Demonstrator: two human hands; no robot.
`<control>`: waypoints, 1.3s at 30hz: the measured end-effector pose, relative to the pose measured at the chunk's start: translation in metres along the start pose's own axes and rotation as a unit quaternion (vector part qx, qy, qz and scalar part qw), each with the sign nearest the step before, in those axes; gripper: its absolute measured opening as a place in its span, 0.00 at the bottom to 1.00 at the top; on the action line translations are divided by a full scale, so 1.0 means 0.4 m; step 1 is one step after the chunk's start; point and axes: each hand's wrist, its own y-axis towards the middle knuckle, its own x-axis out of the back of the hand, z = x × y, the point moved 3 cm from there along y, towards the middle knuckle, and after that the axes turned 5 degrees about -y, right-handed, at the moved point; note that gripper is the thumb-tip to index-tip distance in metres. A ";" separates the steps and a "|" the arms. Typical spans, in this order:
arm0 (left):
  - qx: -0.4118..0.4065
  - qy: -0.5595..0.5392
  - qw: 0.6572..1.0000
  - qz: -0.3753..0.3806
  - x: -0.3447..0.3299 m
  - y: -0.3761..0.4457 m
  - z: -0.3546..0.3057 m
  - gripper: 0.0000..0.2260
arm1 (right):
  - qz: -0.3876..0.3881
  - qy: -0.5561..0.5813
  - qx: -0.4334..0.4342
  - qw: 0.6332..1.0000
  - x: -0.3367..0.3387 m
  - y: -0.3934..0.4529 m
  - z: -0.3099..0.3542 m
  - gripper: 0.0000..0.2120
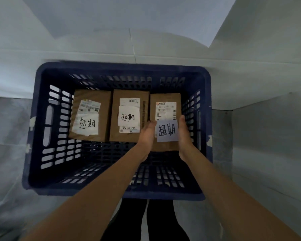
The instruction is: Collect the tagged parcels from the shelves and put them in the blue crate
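Parcels [89, 115] [129, 115] are lying in the blue crate [33, 129], each showing a handwritten tag "超期"; left hand [146, 136] and right hand [184, 136] are pressing straight fingers against the third parcel [164, 100], inside the crate's right side.

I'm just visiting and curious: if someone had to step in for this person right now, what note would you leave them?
Left hand and right hand: straight fingers press the sides of the third parcel, at the right of the blue crate.
Done: first parcel and middle parcel lie flat in the crate, tags up.
Left: let go of the third parcel, then check the shelves, not in view, for more tagged ones.
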 end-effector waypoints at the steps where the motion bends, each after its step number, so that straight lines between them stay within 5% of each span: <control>1: 0.007 0.004 1.000 0.007 -0.007 0.003 -0.003 0.24 | 0.002 0.005 -0.001 1.000 -0.002 0.014 -0.006 0.29; 11: 0.003 -0.023 1.000 0.016 -0.041 0.089 0.012 0.21 | 0.010 -0.015 0.003 1.000 -0.002 0.110 -0.036 0.30; 18: -0.105 0.004 0.994 -0.009 -0.031 -0.059 -0.041 0.23 | -0.003 -0.098 0.027 0.995 0.000 0.002 0.017 0.27; 23: -0.177 0.231 0.954 -0.074 0.030 -0.274 -0.115 0.26 | 0.038 -0.119 0.041 0.991 0.023 -0.268 0.147 0.24; 25: -0.202 0.320 0.918 -0.114 0.062 -0.400 -0.153 0.25 | 0.060 -0.188 0.065 0.978 0.035 -0.405 0.188 0.36; 27: -0.229 0.397 0.878 -0.135 0.095 -0.537 -0.181 0.24 | 0.066 -0.280 0.135 0.948 0.052 -0.531 0.240 0.42; 31: -0.272 0.484 0.820 -0.142 0.161 -0.754 -0.192 0.25 | 0.072 -0.401 0.257 0.876 0.036 -0.808 0.351 0.22; 39: -0.235 0.460 0.821 -0.243 0.419 -0.996 -0.097 0.26 | 0.136 -0.640 0.403 0.640 -0.195 -1.039 0.304 0.27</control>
